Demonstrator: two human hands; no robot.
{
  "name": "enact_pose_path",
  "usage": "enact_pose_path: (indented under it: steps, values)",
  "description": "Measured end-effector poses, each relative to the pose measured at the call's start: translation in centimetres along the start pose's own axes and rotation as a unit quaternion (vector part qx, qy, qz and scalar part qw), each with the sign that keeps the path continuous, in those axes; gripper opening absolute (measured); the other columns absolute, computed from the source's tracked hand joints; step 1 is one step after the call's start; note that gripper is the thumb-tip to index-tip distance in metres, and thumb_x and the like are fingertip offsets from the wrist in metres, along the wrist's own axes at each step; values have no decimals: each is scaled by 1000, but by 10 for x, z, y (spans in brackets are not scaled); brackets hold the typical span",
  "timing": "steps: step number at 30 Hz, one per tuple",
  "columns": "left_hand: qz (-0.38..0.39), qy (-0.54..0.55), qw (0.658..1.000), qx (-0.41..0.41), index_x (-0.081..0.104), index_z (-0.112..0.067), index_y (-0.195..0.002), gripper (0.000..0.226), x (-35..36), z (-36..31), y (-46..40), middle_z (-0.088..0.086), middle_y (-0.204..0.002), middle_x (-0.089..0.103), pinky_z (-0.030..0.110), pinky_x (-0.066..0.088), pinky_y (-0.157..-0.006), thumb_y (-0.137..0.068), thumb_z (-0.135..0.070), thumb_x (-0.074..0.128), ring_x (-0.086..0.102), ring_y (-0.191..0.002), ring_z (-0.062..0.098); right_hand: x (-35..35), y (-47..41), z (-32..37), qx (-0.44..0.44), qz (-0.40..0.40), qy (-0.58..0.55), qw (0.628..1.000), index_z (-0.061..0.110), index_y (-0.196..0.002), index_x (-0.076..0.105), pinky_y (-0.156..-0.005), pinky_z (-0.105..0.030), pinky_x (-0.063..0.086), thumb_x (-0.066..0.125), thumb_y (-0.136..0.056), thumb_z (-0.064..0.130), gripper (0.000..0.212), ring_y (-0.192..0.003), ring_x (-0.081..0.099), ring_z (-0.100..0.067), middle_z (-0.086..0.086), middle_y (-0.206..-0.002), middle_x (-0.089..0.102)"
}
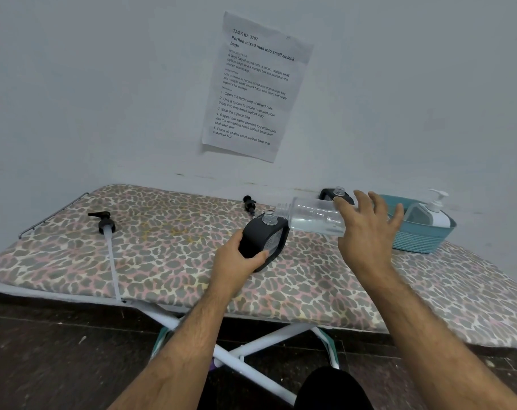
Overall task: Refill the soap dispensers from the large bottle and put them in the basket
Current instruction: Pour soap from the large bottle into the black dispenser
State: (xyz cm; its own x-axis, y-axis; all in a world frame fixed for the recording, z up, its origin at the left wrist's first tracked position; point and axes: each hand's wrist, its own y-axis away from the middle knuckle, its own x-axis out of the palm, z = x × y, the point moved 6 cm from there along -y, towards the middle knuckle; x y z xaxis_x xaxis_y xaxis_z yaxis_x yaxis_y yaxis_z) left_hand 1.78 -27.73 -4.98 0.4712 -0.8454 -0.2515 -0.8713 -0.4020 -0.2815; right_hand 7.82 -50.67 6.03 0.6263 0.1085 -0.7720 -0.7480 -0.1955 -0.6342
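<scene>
My left hand point(239, 257) grips a black soap dispenser point(264, 239) with an open clear neck, standing tilted on the ironing board point(168, 247). My right hand point(366, 229) holds the large clear bottle point(313, 217) on its side, its open mouth just above the dispenser's neck; clear liquid lies in the bottle's lower half. A second black dispenser point(337, 195) without a pump stands behind the bottle by the wall. The teal basket point(420, 238) at the right holds a white pump dispenser point(436, 214).
Two black pump heads lie on the board: one with a long tube point(105, 223) at the left, one point(250, 204) near the wall. A printed sheet point(254, 87) is taped to the wall. The board's legs cross below over dark floor.
</scene>
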Motion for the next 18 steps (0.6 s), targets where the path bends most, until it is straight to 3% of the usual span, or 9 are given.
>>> enact_pose_path:
  steps: [18]
  values:
    - [3,-1,1000,1,60,-25,-125,48,0,1,0,-23,-101,65,3,47,-69,-81,-25,79,61,-89,-13,1,-1,0,-4,-4,4,1000,28,-129,60,-111,-68,15,67,-68,-11,73,-139,35,-36,-12,-143,49]
